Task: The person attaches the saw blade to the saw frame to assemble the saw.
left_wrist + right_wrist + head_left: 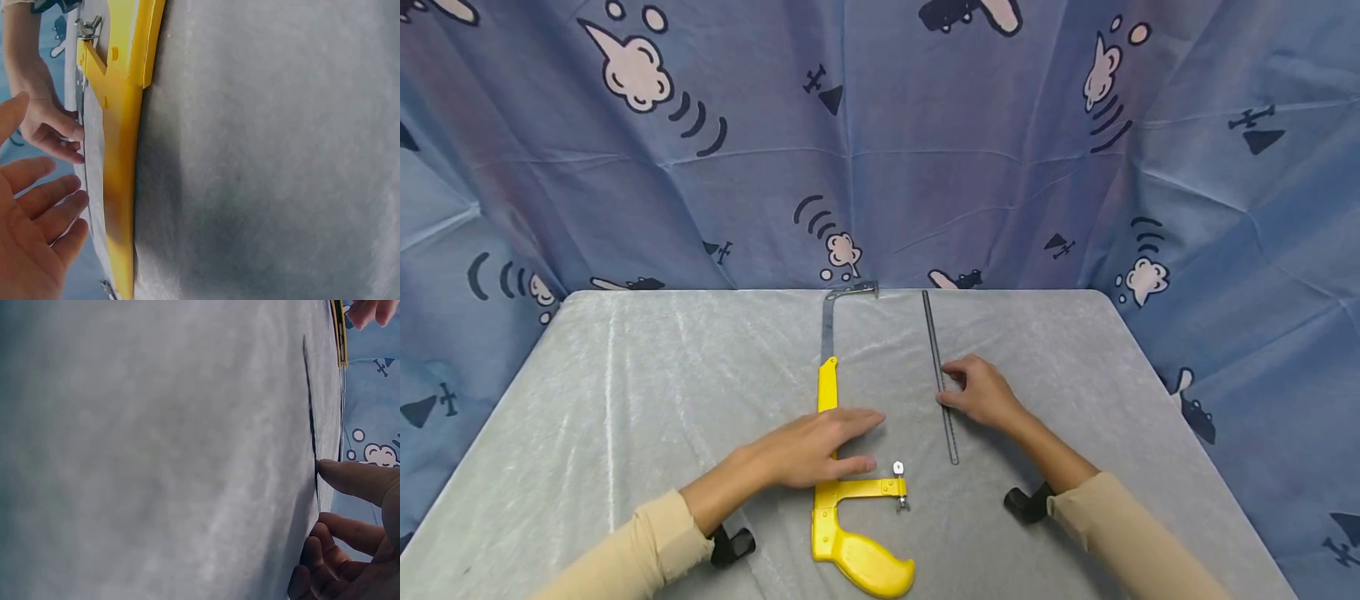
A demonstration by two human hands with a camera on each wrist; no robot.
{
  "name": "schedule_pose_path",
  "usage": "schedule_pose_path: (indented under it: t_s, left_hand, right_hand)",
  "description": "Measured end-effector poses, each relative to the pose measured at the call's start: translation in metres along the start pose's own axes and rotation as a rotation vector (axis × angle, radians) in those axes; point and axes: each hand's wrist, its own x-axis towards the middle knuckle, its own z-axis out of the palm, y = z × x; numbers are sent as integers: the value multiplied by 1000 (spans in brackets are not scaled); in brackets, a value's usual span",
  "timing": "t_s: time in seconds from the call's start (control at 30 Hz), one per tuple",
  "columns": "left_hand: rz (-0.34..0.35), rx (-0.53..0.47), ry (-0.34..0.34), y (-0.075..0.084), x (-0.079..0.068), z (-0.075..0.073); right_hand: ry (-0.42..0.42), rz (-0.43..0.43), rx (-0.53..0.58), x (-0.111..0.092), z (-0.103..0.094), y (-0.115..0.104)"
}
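Note:
A yellow hacksaw frame lies lengthwise on the cloth, its grey metal arm pointing to the far edge and its yellow handle towards me. Over its middle my left hand is spread, palm down; the left wrist view shows the fingers apart and holding nothing. Whether they touch the frame I cannot tell. To the right lies a thin dark hacksaw blade, separate from the frame. My right hand touches it with thumb and forefinger tips, a gap between them. The other fingers are bent.
A bolt with a wing nut sits on the frame's near arm. Pale grey cloth covers the table. A blue patterned curtain hangs behind and along both sides. Black wrist mounts show under the cuffs.

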Motion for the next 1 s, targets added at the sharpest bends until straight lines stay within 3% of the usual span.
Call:
schedule_pose_path:
  t_s: [0.53, 1.0]
  left_hand:
    - [20, 2, -4, 1, -3, 7]
    - [16, -80, -20, 5, -4, 13]
  right_hand:
    - [-7, 14, 3, 4, 3, -8]
    - [-6, 4, 75, 5, 6, -12]
